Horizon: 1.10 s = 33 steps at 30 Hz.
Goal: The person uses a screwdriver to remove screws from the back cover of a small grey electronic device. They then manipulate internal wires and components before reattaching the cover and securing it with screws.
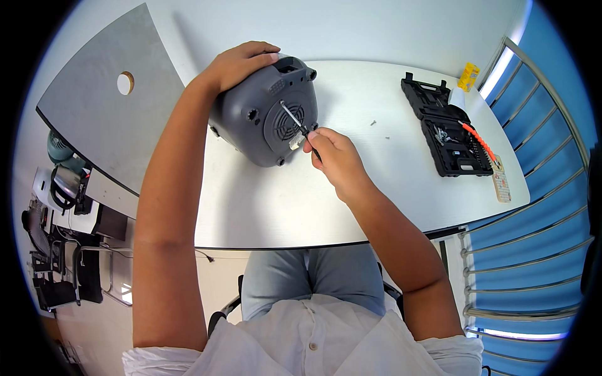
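Observation:
A dark grey appliance (258, 139) with a rounded body is tilted on the white table, its underside facing me. That underside carries small feet and a round vent grille (288, 121). My left hand (241, 64) grips its upper edge, with the fingers over the top beside a recess. In my right hand (337, 155) is a screwdriver (293, 116), its dark handle mostly covered by the fingers. The screwdriver's tip meets the underside at the upper edge of the grille's ring; whether a screw sits there cannot be made out.
Two small screws (374, 123) lie apart on the white table (326, 213). An open black tool case (446, 164) rests at the right, with an orange flexible shaft (479, 140) across it. Behind stands a yellow box (468, 76). A metal railing (544, 164) borders the right side; a grey table (100, 113) adjoins left.

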Each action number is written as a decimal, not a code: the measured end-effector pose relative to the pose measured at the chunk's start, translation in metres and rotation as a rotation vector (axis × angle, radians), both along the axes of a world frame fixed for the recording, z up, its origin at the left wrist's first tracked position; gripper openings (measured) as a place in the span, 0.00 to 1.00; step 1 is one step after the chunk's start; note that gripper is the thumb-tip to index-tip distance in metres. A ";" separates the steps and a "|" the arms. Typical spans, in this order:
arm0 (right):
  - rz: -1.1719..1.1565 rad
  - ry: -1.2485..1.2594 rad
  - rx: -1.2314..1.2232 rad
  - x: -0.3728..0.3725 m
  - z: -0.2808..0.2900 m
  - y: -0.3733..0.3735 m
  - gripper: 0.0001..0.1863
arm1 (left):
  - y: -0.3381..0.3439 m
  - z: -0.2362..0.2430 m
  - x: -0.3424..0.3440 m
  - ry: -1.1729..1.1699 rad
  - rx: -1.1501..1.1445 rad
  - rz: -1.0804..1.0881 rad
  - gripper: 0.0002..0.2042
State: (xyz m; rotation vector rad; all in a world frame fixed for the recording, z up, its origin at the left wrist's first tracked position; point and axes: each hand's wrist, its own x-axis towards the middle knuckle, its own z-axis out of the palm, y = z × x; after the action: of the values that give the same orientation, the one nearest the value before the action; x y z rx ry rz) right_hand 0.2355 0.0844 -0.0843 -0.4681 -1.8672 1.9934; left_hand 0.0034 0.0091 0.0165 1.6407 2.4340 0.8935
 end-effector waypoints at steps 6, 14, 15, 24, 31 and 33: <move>-0.002 0.016 0.018 -0.001 -0.001 -0.001 0.14 | -0.001 0.000 -0.001 0.018 -0.004 0.011 0.23; -0.001 -0.011 0.005 -0.002 -0.004 0.005 0.13 | -0.002 0.000 -0.001 -0.002 0.000 -0.015 0.24; 0.005 -0.009 0.005 -0.002 -0.004 0.005 0.13 | -0.002 0.000 -0.001 -0.003 -0.001 -0.016 0.24; -0.008 -0.018 0.028 0.001 -0.001 0.004 0.13 | -0.001 -0.001 -0.003 0.023 0.001 -0.015 0.23; -0.004 -0.018 0.063 -0.001 0.001 0.003 0.14 | -0.001 -0.002 -0.003 0.012 0.010 -0.016 0.23; 0.001 -0.025 0.063 -0.002 0.000 0.005 0.14 | -0.002 -0.003 -0.003 0.010 0.006 -0.006 0.23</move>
State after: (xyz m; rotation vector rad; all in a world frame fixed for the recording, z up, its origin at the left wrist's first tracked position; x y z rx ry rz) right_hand 0.2333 0.0889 -0.0840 -0.4767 -1.9399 1.9311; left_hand 0.0001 0.0073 0.0131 1.6568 2.4338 0.8945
